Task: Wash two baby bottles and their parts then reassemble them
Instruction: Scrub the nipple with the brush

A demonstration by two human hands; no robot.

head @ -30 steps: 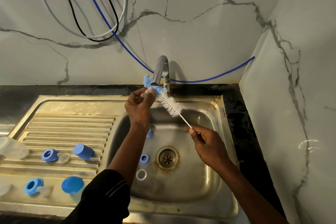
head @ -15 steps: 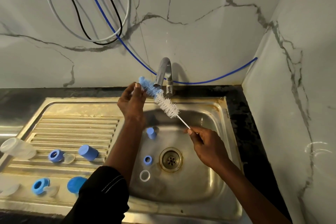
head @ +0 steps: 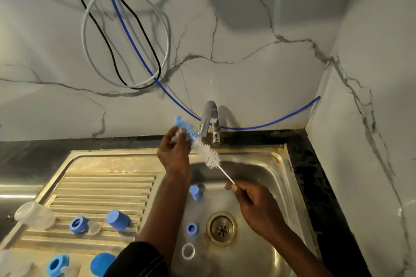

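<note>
My right hand pinches the thin white handle of a bottle brush over the sink basin. Its white bristles and blue tip reach up to the tap spout. My left hand is closed around the brush's blue tip together with a small clear part that I cannot make out. In the basin lie a blue cap, a blue ring and a white ring. On the drainboard rest a clear bottle, a blue collar, a clear teat and a blue cap.
The steel sink has a drain at its middle. A second blue collar and a blue dome cap lie at the drainboard's front edge. Cables hang on the marble wall. A wall closes the right side.
My left hand and the brush tip have shifted slightly left, away from the spout. The view has tilted up, showing more wall. My right hand keeps its hold on the handle.
</note>
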